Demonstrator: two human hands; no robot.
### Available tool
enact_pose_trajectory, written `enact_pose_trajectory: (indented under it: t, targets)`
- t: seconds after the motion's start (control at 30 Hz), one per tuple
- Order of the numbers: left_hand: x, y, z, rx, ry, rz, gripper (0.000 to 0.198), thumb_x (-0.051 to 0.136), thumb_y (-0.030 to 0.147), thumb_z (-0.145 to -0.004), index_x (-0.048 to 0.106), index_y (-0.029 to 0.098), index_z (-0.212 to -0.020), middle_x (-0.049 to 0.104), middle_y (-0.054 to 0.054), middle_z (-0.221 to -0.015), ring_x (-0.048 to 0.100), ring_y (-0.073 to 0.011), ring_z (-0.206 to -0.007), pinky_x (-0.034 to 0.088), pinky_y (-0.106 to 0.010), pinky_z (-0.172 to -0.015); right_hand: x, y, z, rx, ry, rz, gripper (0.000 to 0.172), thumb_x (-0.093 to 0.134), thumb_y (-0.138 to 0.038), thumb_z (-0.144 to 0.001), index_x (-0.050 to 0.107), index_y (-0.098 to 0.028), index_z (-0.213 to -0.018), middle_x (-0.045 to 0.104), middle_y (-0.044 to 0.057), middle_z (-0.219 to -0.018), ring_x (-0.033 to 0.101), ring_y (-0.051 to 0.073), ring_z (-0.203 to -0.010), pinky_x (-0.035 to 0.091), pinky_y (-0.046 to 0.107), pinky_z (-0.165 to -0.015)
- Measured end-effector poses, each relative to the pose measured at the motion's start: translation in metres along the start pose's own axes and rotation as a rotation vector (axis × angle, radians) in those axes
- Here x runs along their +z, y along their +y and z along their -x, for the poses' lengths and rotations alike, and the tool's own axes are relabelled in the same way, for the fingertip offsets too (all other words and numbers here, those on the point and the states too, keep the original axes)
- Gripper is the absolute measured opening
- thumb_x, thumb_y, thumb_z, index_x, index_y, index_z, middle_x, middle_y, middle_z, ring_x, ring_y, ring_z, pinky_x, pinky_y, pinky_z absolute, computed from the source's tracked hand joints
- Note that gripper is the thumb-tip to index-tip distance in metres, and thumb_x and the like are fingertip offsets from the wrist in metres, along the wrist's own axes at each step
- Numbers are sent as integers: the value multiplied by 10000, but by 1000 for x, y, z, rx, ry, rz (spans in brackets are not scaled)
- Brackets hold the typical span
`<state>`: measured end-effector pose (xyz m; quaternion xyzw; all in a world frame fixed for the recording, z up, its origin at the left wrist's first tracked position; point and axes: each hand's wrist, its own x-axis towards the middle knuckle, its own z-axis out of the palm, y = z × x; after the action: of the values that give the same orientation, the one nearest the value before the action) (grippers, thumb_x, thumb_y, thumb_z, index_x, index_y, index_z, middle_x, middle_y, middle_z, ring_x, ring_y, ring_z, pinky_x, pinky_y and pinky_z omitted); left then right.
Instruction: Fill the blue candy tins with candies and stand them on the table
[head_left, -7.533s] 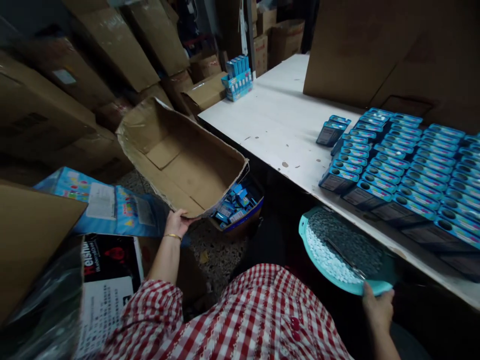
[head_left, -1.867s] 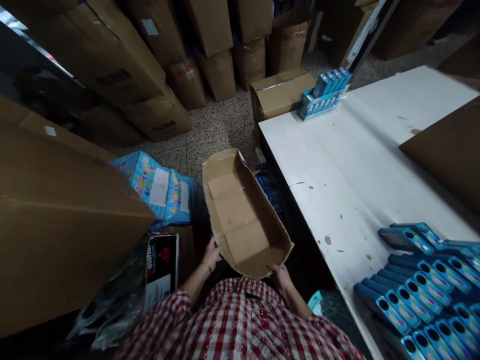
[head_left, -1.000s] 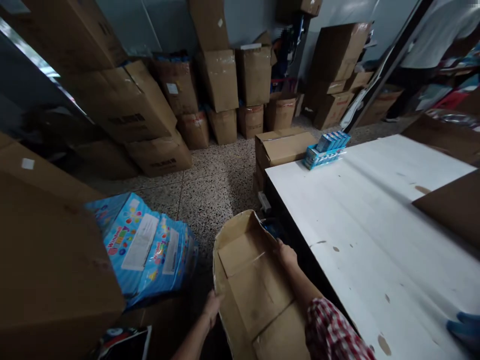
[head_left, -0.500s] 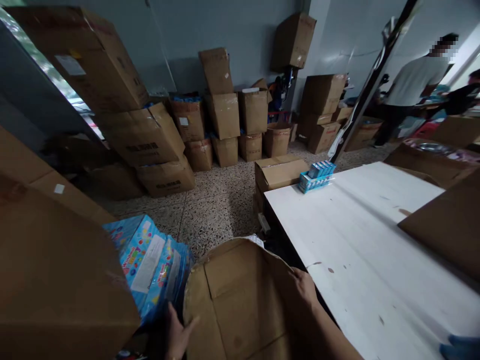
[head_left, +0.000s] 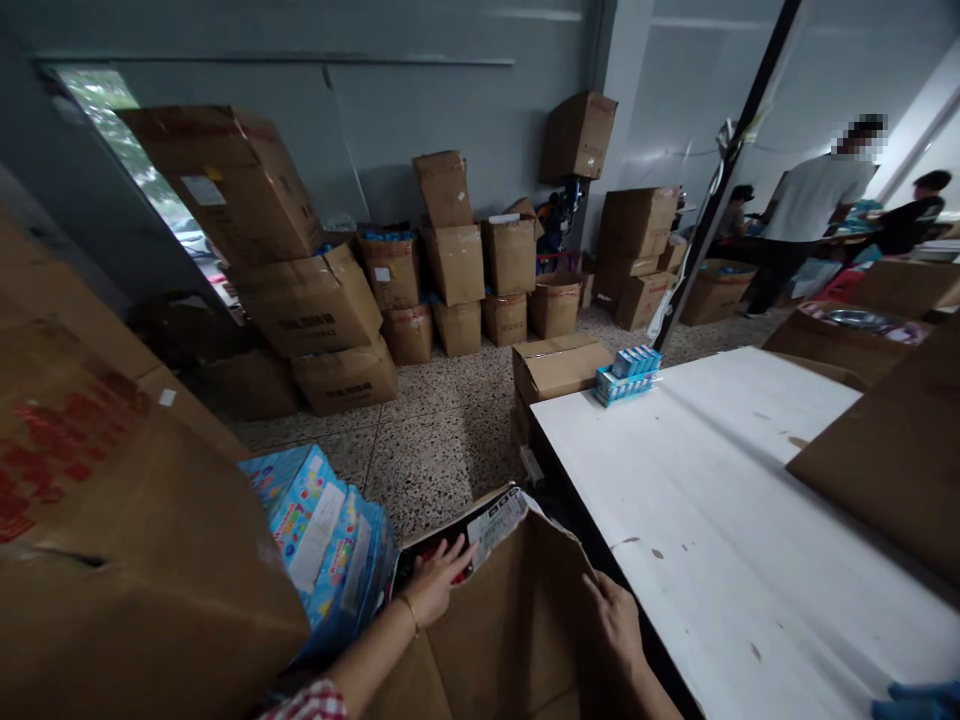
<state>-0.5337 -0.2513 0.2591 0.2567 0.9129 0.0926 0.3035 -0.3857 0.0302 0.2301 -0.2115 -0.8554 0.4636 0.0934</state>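
A large cardboard box (head_left: 517, 600) stands open right in front of me, brown inside. Its far edge is bent over, and a printed flap (head_left: 491, 522) in black, red and white shows there. My left hand (head_left: 436, 582), with a thin bracelet at the wrist, lies on this flap with its fingers spread. On the right side, the box's edge is gripped by my right hand (head_left: 616, 618), thumb inside. Left of the box are blue printed packs (head_left: 322, 530) in a stack, close to my left forearm.
The white table (head_left: 720, 500) runs along my right, with small blue boxes (head_left: 628, 375) in a tray at its far corner. A big carton (head_left: 150, 500) rises close on my left. Stacked cartons (head_left: 330, 300) line the wall. A person (head_left: 806, 200) stands at the far right.
My left hand has moved from the box's left side up to its far edge, where the rim is now bent over, showing print. My right hand keeps its hold. The view has tilted up.
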Motion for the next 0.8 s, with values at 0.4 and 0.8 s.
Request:
enact_pose_trajectory:
  t: [0.4,0.8]
  targets:
    - [-24,-3,12,37,216,170,723,304,-7,-710,340,314,-1357,392,40,-1403,334,-150,-1316,274,-347,-1104,18,7,10,-185,-5,219,420,324,-411,-878,660,-218,-1040,690,65,-916,655,195,-793,500,250,-671]
    - [-284,-25,-41,146,515,-86,346,412,263,-841,580,97,-1095,635,-124,-1106,597,-193,-1003,451,-274,-875,33,-69,-82,-322,123,75,608,445,-523,-822,425,-206,-1341,338,82,-1434,366,226,-1278,355,374,-1031]
